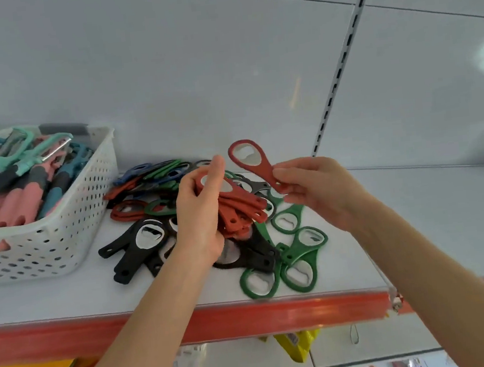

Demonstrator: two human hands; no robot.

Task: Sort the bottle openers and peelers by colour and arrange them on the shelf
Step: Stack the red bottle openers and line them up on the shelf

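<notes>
My left hand point(200, 214) grips a stack of red bottle openers point(237, 207) above the shelf. My right hand point(313, 190) pinches the handle end of a single red bottle opener point(252, 161), held upright just to the right of the stack. Under both hands a mixed pile lies on the white shelf point(418, 224): black openers point(139, 245), green openers point(296, 261), and more red, green and blue openers point(148, 184) further back. A white perforated basket point(69, 225) at the left holds several pink, teal and blue peelers point(19, 182).
The shelf has a red front strip point(249, 320) and a white back panel with a slotted upright point(339, 68). Bare shelf surface stretches to the right of the pile. Packaged goods hang on the level below point(297, 348).
</notes>
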